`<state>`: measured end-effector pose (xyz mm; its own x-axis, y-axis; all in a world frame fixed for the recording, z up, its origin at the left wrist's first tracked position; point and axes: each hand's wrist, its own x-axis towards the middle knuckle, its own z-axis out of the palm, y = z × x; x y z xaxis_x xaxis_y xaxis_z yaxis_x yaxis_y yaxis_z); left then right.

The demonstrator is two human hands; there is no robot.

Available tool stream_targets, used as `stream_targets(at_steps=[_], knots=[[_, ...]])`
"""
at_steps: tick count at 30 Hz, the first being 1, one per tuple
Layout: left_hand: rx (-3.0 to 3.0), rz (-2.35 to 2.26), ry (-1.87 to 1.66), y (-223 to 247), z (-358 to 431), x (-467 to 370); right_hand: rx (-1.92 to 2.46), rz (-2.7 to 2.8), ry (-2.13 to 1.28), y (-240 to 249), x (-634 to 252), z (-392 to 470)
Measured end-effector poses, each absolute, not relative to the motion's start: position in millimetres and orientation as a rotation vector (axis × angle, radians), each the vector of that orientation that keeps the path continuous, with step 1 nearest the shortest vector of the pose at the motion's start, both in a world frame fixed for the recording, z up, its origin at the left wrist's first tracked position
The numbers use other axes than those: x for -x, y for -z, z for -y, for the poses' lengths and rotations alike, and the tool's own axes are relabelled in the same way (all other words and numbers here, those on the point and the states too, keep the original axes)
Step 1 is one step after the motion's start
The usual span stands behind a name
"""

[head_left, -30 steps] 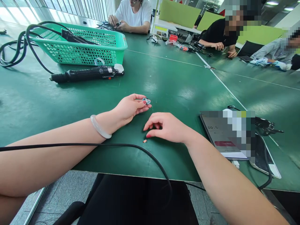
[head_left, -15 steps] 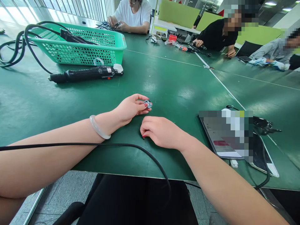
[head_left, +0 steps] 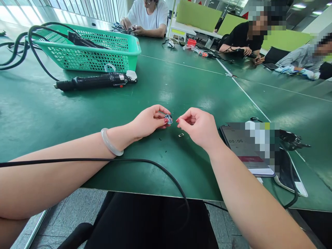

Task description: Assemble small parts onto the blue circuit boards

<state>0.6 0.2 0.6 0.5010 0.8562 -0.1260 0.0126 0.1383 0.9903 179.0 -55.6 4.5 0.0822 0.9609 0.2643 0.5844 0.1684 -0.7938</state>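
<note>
My left hand point(head_left: 149, 121) pinches a small circuit board point(head_left: 168, 119) between thumb and fingers, just above the green table point(head_left: 124, 176). Just right of the board, my right hand point(head_left: 198, 126) has thumb and index finger pressed together at the tips. Whatever they may grip is too small to make out. A gap separates those fingertips from the board. Below the right fingers lies a tiny pale rectangular frame point(head_left: 181, 135) on the table. Two tiny dark bits point(head_left: 160, 139) lie to its left.
A green basket point(head_left: 85, 57) with cables stands at the back left, a black electric screwdriver point(head_left: 94, 82) before it. To the right lie a phone point(head_left: 241, 145) and a second device point(head_left: 292, 176). A black cable point(head_left: 135, 159) crosses over my left forearm. Other people sit across the table.
My right hand has risen from the table and moved right, uncovering the pale frame and dark bits. My left hand, with the circuit board, has shifted slightly right.
</note>
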Motion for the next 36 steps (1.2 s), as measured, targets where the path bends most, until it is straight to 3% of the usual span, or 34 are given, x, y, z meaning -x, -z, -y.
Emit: stream_targets(at_steps=[10,20,36], knots=[[-1.525,-0.852,-0.734,1,-1,1,1.537,1.662,-0.584,-5,-173,57],[-1.458,-0.832,-0.736,2,-1,0,1.494,1.821,-0.187,-4,-163,60],[-1.01,-0.844,-0.729,-4,-2,2,1.48,1.751,-0.324,-4,-176,54]])
